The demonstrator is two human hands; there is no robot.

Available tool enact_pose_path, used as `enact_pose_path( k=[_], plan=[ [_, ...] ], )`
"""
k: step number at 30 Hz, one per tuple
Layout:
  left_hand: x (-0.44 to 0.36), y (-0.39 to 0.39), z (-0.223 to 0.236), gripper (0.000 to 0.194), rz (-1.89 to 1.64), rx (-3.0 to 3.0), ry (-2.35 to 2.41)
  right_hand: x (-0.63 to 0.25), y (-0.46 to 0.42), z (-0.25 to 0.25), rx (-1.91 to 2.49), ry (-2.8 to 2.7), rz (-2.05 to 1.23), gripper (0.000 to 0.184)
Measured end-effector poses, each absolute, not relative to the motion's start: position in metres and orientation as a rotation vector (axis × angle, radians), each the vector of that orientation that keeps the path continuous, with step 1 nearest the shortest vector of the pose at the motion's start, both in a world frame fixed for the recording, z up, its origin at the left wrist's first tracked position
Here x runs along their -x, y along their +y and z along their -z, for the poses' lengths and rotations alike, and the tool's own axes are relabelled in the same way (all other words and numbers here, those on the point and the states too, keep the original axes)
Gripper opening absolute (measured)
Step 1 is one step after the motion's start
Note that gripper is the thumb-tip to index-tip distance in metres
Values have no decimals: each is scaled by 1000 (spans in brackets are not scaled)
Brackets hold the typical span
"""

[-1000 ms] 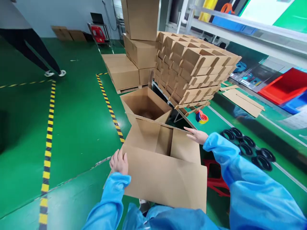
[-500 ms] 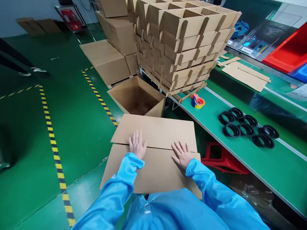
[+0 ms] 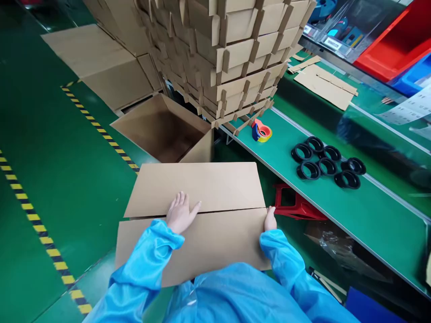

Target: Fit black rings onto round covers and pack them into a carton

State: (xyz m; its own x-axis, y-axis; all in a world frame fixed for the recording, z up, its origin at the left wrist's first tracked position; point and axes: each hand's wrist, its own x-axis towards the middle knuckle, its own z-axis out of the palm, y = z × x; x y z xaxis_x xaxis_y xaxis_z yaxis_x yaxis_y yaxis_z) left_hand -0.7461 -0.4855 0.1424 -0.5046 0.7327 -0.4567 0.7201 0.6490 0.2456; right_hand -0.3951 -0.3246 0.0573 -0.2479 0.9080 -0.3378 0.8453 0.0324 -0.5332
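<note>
I had the left hand (image 3: 181, 213) open and flat across the seam of the carton (image 3: 217, 197), thumb spread, gripping nothing; I took it to be keeping both flaps level. The right hand (image 3: 270, 219) lay at the carton's right edge, beside the seam, apparently steadying that side; I couldn't tell how far its fingers curled or whether they gripped. The cardboard under the left palm was smooth, matte brown, straight-edged. Beyond the left hand stood an open carton (image 3: 198, 150), deep and angular. Farther out rose stacked dividers (image 3: 235, 58), slotted together so their grid stayed rigid. Right of the right hand, black rings (image 3: 319, 168) and a tape dispenser (image 3: 258, 134) sat on a smooth green bench (image 3: 377, 224).
</note>
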Motion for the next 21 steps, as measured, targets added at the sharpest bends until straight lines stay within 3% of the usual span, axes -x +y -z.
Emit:
enact_pose_path(
  k=[4, 8, 14, 21],
  plan=[
    [706, -480, -108, 85, -102, -1199, 2573, 402, -327, -41, 2123, -1874, -808, 63],
    [688, -483, -82, 73, -246, -1317, 2731, 415, -328, -62, 2058, -1815, -633, 73],
    [698, -491, -99, 70, -260, -1390, 2714, 495, -331, -128, 1296, -2492, -441, 67],
    [703, -495, -77, 64, -267, -1565, 2786, 550, -322, -102, 760, -2849, -554, 58]
  ],
)
